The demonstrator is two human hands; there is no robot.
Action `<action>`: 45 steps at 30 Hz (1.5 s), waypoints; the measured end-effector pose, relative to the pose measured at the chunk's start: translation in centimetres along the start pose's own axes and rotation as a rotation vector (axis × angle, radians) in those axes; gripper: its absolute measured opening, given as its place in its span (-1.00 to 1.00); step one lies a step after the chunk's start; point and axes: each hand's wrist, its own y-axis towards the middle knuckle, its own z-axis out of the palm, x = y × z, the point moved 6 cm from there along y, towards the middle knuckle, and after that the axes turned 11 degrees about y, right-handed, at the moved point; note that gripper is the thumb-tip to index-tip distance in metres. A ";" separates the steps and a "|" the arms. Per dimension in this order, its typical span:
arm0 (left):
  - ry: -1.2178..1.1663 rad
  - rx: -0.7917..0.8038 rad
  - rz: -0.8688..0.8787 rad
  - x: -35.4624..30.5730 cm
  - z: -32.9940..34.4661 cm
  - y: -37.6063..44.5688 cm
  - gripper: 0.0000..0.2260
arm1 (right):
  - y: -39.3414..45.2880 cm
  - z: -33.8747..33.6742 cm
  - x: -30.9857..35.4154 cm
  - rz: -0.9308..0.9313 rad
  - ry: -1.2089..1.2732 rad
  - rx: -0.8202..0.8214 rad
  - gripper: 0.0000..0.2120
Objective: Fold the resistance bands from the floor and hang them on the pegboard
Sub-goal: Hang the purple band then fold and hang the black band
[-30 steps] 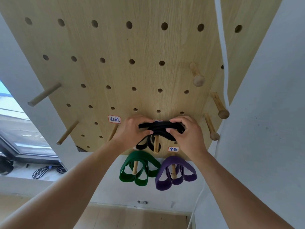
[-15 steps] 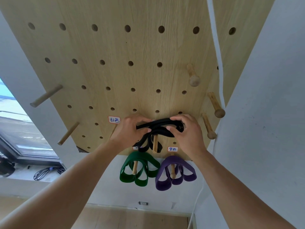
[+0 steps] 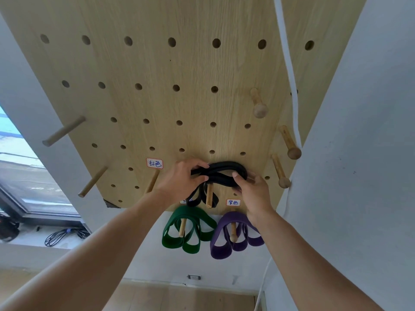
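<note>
A folded black resistance band [image 3: 221, 172] is held against the wooden pegboard [image 3: 170, 90] just above a short wooden peg [image 3: 209, 196]. My left hand [image 3: 180, 179] pinches its left end, and my right hand [image 3: 252, 194] grips its right end. Loops of the black band hang down on both sides of that peg. Below, a folded green band [image 3: 187, 227] hangs on its own peg. A folded purple band [image 3: 233, 234] hangs on another peg to the right of the green one.
Bare pegs stick out at the left [image 3: 64, 131] and at the right edge [image 3: 289, 142]. White labels [image 3: 154, 163] mark peg spots. A white cord [image 3: 289, 70] runs down the board's right side. Grey walls flank the board, and a window [image 3: 27, 176] lies at the left.
The view has tilted slightly. Both hands keep hold of the black band and have spread its upper loop a little wider over the peg.
</note>
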 end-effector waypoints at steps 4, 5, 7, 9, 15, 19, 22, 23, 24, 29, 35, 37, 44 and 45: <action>0.025 0.029 -0.009 -0.1 0.2 0.0 -0.68 | 0.0 0.5 -0.5 0.095 0.211 0.062 -0.73; 0.016 0.034 -0.009 -0.1 0.3 0.1 -0.68 | -0.1 0.5 -0.4 0.098 0.224 0.071 -0.74; -0.010 0.052 -0.010 -0.2 0.3 0.2 -0.65 | -0.3 0.5 -0.4 0.134 0.271 0.098 -0.78; 0.014 0.082 0.000 -0.4 0.4 0.3 -0.63 | -0.5 0.5 -0.6 0.184 0.331 0.130 -0.83; 0.139 0.135 0.042 -0.6 0.5 1.0 -0.66 | -1.1 0.8 -0.3 0.186 0.400 0.203 -0.81; 0.122 0.202 0.031 0.0 0.3 0.5 -0.70 | -1.7 1.5 1.3 0.058 0.247 0.272 -0.73; 0.007 0.227 0.035 1.3 -0.6 -0.5 -0.79 | -2.8 2.5 2.7 -0.044 -0.004 0.307 -0.77; -0.040 0.256 0.038 1.7 -1.1 -1.0 -0.83 | -3.1 2.9 3.1 -0.058 -0.064 0.321 -0.79; -0.074 0.300 0.034 2.2 -1.6 -1.5 -0.86 | -3.4 3.3 3.4 -0.064 -0.109 0.339 -0.80; -0.252 0.413 -0.049 4.2 -2.3 -3.6 -0.88 | -4.4 5.2 4.5 -0.044 -0.329 0.441 -0.81; -0.250 0.416 -0.062 3.9 1.5 -3.6 -0.83 | -2.7 4.5 4.4 0.022 -0.554 0.425 -0.84; -0.220 0.356 -0.077 3.5 2.6 -3.0 -0.84 | -1.9 4.1 4.2 0.005 -0.545 0.387 -0.82; -0.216 0.278 -0.169 3.2 5.9 -1.3 -0.83 | 0.3 4.0 2.9 -0.198 -0.583 0.233 -0.71; -0.212 0.284 -0.182 3.4 6.4 -1.3 -0.79 | 0.2 4.1 2.5 -0.214 -0.601 0.229 -0.68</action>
